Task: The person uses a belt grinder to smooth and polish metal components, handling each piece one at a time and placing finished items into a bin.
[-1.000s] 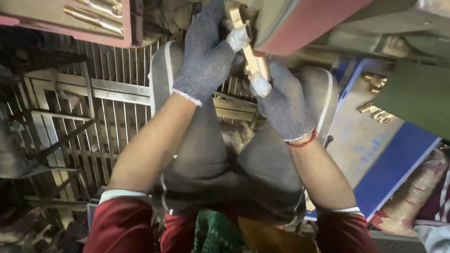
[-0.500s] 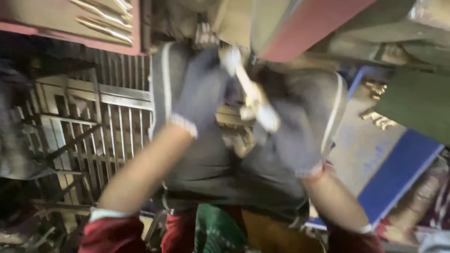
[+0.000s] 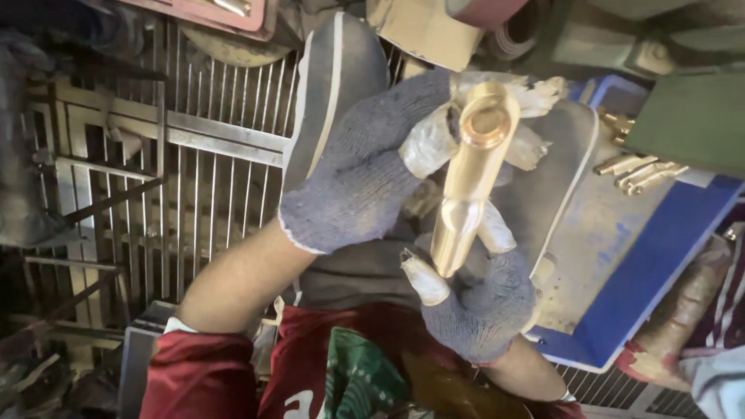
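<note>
Head view looks down over our knees at a crowded workshop floor. In the left half of the frame we see a metal grate [image 3: 194, 178] of thin upright bars with a few cross rails, dusty and grey. At the right lies a blue tray [image 3: 660, 271] with a worn grey inner surface, and on its upper right corner rest some small brass parts [image 3: 640, 172]; we count about four, but they are too small to be sure. At the upper left edge there is a red tray [image 3: 209, 9] with more pale metal pieces, only partly in view.

We count one brass piece in our hands, and two gloves. Our left hand [image 3: 365, 178], in a grey knitted glove with whitish worn fingertips, grips the upper part of the brass tube [image 3: 468, 182] at the centre of the frame. Our right hand [image 3: 473, 299], in the same kind of glove, closes around the lower end from below.

Brass tube is one long, round, shiny yellow piece, held nearly upright and slightly tilted. Its top end is an open ring facing the camera, with a hollow inside. Lower down the body becomes narrower, with a flat cut on one side.
</note>
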